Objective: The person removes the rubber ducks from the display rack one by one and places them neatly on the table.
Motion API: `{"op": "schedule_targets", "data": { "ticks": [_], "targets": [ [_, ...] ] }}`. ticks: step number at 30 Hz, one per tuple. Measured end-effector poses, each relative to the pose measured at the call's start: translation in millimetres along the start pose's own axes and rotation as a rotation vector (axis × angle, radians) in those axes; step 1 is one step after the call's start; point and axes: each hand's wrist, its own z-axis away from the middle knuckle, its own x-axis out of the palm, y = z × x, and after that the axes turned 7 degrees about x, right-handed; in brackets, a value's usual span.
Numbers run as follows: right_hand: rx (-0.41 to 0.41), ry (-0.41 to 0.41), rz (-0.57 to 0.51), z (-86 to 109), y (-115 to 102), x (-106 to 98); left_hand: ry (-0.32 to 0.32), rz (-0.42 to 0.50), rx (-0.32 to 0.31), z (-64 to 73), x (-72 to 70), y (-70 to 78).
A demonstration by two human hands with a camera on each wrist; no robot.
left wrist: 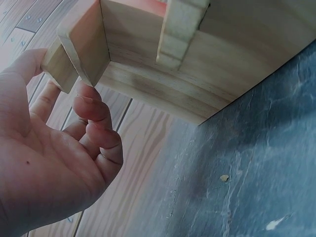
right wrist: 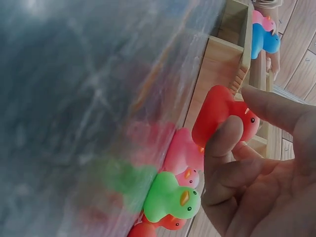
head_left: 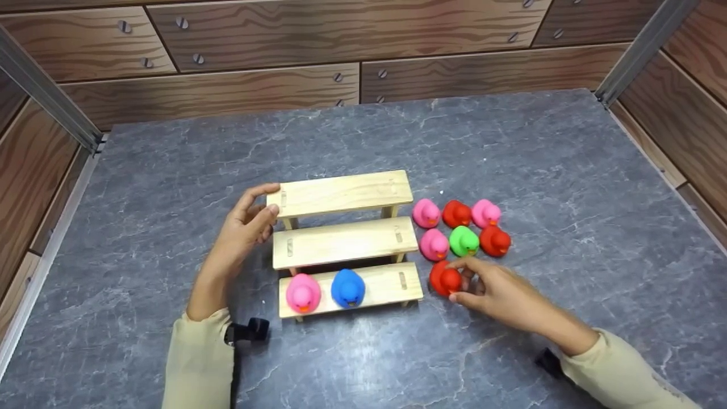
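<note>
My left hand [head_left: 241,227] grips the left end of the top step of a three-step wooden stand [head_left: 346,193]; in the left wrist view, thumb and fingers sit around the board's end. On the bottom step stand a pink rubber duck [head_left: 303,293] at the left and a blue rubber duck [head_left: 348,288] beside it. Right of that step, my right hand [head_left: 500,292] pinches a red rubber duck [head_left: 445,279] between thumb and fingers. The right wrist view shows this duck raised off the grey surface.
Behind the right hand, several rubber ducks sit in two rows: pink ones [head_left: 434,245], red ones [head_left: 495,241] and a green one [head_left: 464,241]. The grey marbled tabletop [head_left: 187,165] is bordered by wood-patterned walls [head_left: 272,34].
</note>
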Motion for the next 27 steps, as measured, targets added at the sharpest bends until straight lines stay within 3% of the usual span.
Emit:
{"op": "schedule_targets", "data": {
  "ticks": [17, 27],
  "targets": [
    [0.048, -0.008, 0.076, -7.0, -0.1, 3.5, 0.0, -0.004, 0.008, -0.7, -0.3, 0.0],
    [0.012, 0.002, 0.104, -6.7, 0.5, 4.6, 0.0, -0.011, -0.006, -0.6, -0.3, -0.2]
  ]
}}
